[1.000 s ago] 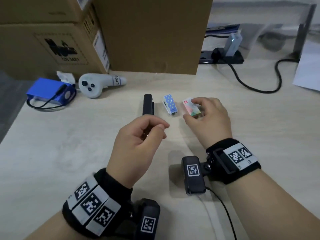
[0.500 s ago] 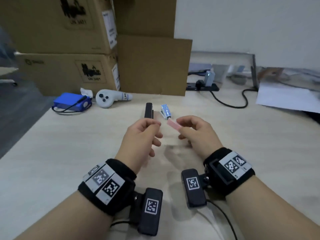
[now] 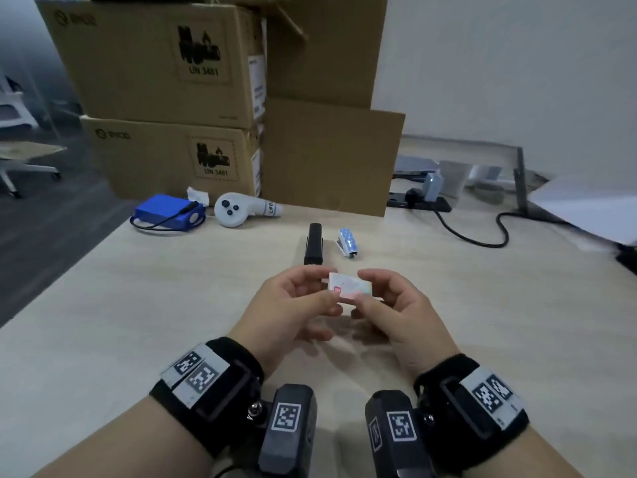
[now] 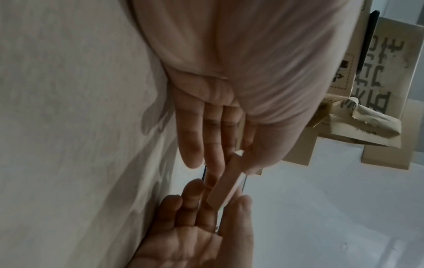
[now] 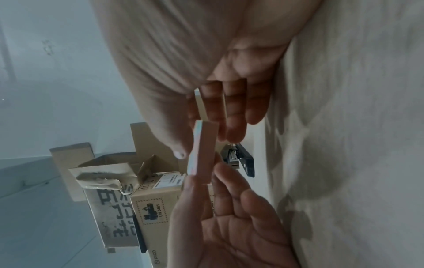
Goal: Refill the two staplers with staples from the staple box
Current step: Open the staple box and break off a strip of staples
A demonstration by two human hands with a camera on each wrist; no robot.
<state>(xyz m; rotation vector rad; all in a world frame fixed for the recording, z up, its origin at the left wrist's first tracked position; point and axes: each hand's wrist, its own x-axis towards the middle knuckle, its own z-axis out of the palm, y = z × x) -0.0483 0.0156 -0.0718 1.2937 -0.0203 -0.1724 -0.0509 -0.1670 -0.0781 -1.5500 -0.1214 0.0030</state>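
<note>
fingers point(image 3: 312, 298) of the left hand point(image 3: 286, 315) and the right hand point(image 3: 396, 312) pinch the two short ends of a small flat pink-and-white cardboard staple box point(image 3: 351, 287), held in the air just above the pale wood-grain bench point(image 3: 138, 322), thumbs on the near edge and fingertips behind. the box looks light and thin-walled, likely to dent if squeezed across its broad faces, so the narrow ends are the safer hold; the strips inside will be stiff, brittle and quick to spill. whether its flap is open cannot be told from the blurred wrist views. one staple box is in play. two staplers lie untouched beyond the hands, side by side but apart: one slim black stapler point(image 3: 313, 243) and one smaller blue stapler with white dots point(image 3: 348, 241). also on the bench: one blue battery pack point(image 3: 167, 212), one white handheld controller point(image 3: 238, 211), and a stack of brown cartons point(image 3: 165, 98) at the back.
</note>
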